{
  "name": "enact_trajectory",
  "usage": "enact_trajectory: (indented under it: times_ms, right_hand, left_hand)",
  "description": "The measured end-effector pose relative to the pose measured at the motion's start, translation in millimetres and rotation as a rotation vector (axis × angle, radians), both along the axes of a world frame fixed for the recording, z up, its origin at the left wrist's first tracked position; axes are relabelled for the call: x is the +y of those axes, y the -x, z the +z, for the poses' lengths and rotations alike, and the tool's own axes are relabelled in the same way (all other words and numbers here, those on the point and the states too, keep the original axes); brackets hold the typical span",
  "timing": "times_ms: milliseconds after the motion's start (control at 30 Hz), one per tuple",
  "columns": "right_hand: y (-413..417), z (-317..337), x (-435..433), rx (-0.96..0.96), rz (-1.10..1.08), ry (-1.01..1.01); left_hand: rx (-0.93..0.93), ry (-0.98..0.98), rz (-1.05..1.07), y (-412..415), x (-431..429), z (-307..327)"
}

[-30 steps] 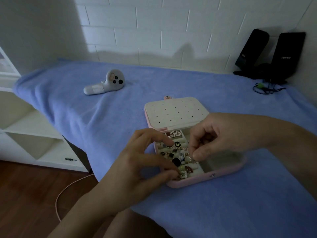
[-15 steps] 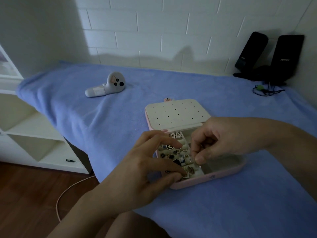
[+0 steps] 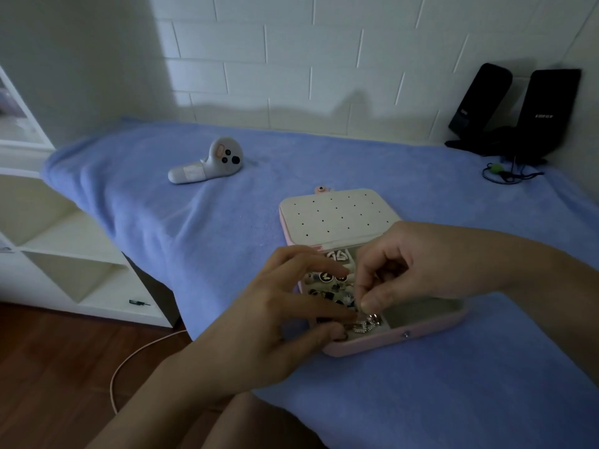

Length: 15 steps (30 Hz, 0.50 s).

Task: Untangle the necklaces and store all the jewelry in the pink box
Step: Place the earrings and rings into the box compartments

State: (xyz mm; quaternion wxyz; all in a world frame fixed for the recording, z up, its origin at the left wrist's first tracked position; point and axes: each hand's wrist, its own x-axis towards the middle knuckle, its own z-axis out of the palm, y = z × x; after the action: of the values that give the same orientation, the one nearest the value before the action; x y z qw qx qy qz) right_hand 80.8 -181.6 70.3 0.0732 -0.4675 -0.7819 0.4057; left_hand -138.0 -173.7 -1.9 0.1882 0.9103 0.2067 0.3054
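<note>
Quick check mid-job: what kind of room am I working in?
Probably a home bedroom or study: a blue terry towel spread as the work surface, white cube shelving at left, two black desktop speakers against the white-painted brick wall.

2 black speakers; blue towel; pink box w/ cream, black-dotted lid.

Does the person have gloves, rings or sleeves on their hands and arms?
No. The left hand and right hand are bare: no gloves, and no rings or watch that I can see. Both forearms are bare too, with no sleeves in view.
</note>
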Motion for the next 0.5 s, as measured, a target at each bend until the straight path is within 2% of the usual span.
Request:
enact_trajectory:
  times_ms: [133,333,500]
  right_hand:
    - [8,-7,-2,0.011,-0.061,-0.016]
    - [14,-15,-5,-0.161,-0.066,-0.107]
    - [15,-9,-6,-0.039,-0.083,-0.068]
  left_hand:
    - [-0.042,0.016,0.054,7,1,-2]
    - [-0.043,0.013,0.051,9,-1,-4]
    - [-0.04,0.002,0.049,8,0,-3]
